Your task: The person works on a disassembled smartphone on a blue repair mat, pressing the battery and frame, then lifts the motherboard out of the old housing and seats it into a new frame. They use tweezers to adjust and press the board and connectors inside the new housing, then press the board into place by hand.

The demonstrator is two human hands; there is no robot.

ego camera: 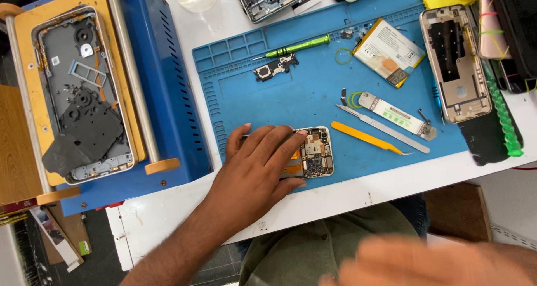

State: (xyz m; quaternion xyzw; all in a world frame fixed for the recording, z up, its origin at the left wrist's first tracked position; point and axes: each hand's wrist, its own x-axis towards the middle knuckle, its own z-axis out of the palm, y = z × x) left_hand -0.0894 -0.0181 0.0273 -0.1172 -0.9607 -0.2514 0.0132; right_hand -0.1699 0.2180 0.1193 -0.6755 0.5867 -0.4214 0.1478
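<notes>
1. Far out to the left of my grip stands the blue machine [168, 96], the biggest thing I see. On its yellow bed lies an opened grey phone shell [84, 93] with a dark sheet peeled over its lower end.
2. My grip sits on the blue work mat [313, 84], which spreads away above and to the right of it over the white table [168, 208].
3. My left hand [254, 171] lies flat, fingers spread, pressing down on the opened phone [314, 152]. Only the phone's right end pokes out from under my fingertips, showing the circuit board and camera.
4. My right hand [425, 261] is a blur low in the picture, below and right of the grip; I cannot tell whether it is spread or closed, and it touches nothing I can see.
5. Well up and right of the grip rests a gold phone frame [454, 62], empty inside.
6. Between that frame and the grip lies a battery [387, 51]: a flat white rectangle with a gold edge and an orange patch.
7. Just right of the grip lie the yellow pry tool [363, 136], a metal blade [386, 129] and a white strip [394, 114] with green marks.
8. Above the grip is a green screwdriver [299, 45], with a small dark board piece [275, 68] beside it.
</notes>
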